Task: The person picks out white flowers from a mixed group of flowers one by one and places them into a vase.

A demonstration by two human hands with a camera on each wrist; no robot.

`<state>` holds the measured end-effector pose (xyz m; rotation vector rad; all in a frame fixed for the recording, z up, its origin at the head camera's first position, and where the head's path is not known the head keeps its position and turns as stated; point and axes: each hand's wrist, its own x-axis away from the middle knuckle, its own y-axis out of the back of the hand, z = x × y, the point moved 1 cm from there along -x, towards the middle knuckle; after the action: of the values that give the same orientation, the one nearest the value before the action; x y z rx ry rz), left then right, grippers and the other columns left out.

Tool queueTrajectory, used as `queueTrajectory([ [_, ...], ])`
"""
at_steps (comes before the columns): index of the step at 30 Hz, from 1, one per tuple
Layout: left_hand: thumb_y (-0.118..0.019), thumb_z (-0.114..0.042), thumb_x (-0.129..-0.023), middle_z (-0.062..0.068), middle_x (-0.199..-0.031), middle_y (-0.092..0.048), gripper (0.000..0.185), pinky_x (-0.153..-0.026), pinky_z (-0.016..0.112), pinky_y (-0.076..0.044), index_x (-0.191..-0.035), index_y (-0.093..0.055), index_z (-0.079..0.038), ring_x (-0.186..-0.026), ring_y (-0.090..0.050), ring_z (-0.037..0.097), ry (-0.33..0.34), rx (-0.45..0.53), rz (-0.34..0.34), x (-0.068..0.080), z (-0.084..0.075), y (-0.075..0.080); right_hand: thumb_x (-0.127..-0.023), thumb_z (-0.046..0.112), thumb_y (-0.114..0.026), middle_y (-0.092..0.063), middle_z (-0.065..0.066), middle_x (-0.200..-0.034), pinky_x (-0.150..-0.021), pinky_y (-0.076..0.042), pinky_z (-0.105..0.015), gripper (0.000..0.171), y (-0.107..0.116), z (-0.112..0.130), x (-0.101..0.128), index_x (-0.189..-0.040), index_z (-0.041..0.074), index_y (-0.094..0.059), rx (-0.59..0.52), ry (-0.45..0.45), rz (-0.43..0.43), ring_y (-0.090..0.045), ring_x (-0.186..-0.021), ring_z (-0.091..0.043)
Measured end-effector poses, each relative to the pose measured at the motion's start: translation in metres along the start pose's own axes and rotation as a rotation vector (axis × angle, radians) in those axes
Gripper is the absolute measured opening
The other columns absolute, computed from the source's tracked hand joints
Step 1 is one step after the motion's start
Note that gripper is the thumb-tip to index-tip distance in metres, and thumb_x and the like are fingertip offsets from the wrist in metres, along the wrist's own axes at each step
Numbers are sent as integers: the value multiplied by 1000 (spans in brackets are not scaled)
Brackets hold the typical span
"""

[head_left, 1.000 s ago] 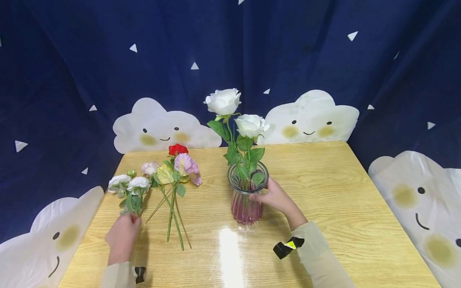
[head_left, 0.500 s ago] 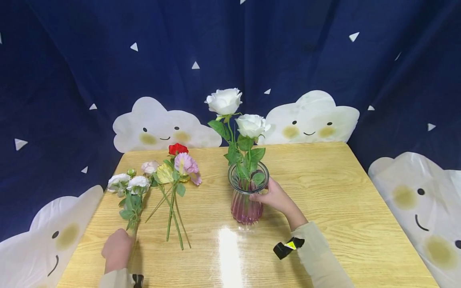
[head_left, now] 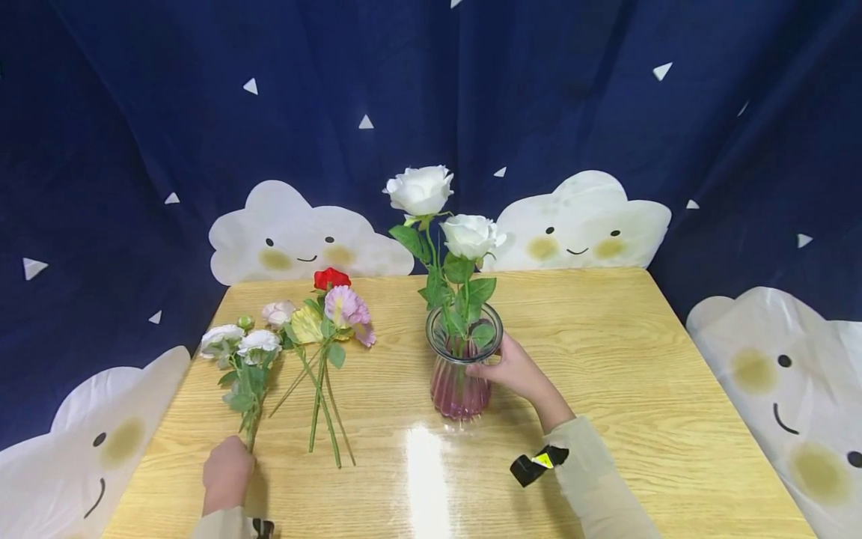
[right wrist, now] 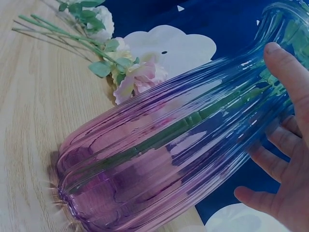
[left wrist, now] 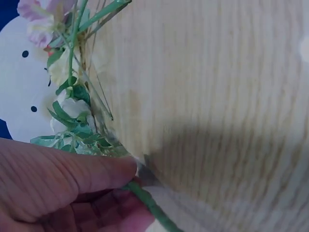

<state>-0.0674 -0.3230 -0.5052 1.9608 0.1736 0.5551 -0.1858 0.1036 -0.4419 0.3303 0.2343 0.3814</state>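
Observation:
My left hand [head_left: 229, 470] pinches the green stem [left wrist: 152, 207] of a spray of white artificial flowers [head_left: 259, 346] near its lower end, thumb over the stem. The spray lies along the left side of the table, blooms pointing away from me. My right hand [head_left: 517, 367] holds a ribbed glass vase [head_left: 461, 393], pink at the base and clear above, just below its rim. In the right wrist view the thumb lies on one side of the vase neck and the fingers on the other. Two white roses [head_left: 420, 191] stand upright in the vase, their stems showing through the glass.
Between the spray and the vase lie a red flower [head_left: 331, 278], a light purple flower [head_left: 345, 305], a yellow flower [head_left: 307, 325] and a pale pink flower [head_left: 278, 313], stems crossed. A dark blue curtain [head_left: 417, 90] with white cloud shapes surrounds the wooden table [head_left: 592, 329].
My left hand has slid down the white spray's stem toward me, uncovering more leaves. The right hand and the vase have stayed in place.

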Motion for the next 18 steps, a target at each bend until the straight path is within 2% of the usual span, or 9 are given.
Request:
queueTrajectory([
  [5, -56, -1, -74, 13, -58, -50, 15, -51, 42, -44, -67, -48, 9, -54, -51, 26, -36, 2, -43, 0, -1, 3, -69, 20, -76, -46, -17, -128, -95, -31, -52, 79, 0, -1, 1, -134, 5, -35, -13, 4, 5, -40, -119, -33],
  [10, -60, -1, -73, 16, -59, -52, 17, -54, 46, -46, -67, -48, 10, -57, -55, 32, -68, -10, -88, 0, -5, 9, -69, 21, -77, -47, -16, -128, -95, -31, -52, 79, 0, -1, 1, -134, 5, -35, -19, 4, 4, -40, -118, -33],
  [18, -50, 0, -77, 18, -60, -53, 13, -54, 46, -45, -67, -51, 8, -56, -53, 29, -78, -5, -133, 1, -18, 18, -70, 12, -75, -47, -17, -127, -96, -32, -50, 76, 0, -2, 1, -134, 3, -35, -9, -16, -3, -41, -118, -33],
])
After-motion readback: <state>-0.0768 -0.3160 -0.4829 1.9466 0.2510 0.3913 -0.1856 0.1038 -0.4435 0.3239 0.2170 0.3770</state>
